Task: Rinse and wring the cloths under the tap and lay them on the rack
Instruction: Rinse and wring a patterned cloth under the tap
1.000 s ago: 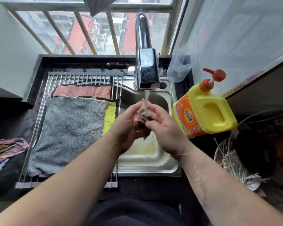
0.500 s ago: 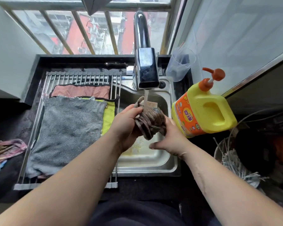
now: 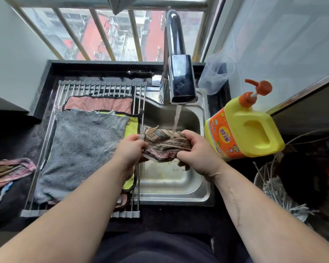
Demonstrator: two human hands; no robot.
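A striped brown and pink cloth (image 3: 164,144) is bunched between both hands over the steel sink (image 3: 179,188). My left hand (image 3: 130,150) grips its left end and my right hand (image 3: 197,150) grips its right end. Water runs from the chrome tap (image 3: 179,78) onto the cloth's top. To the left, the metal rack (image 3: 95,88) carries a grey cloth (image 3: 82,149), a pink cloth (image 3: 99,103) behind it and a yellow-green cloth (image 3: 130,128) partly under the grey one.
A yellow detergent jug (image 3: 243,130) with an orange pump stands right of the sink. A clear plastic cup (image 3: 216,74) sits behind it. More striped cloths (image 3: 6,171) lie on the dark counter at far left. A wire basket (image 3: 281,188) sits at right.
The cloth was a tight bundle pressed between both hands under the tap. My hands have moved apart and lower, stretching it out sideways under the stream.
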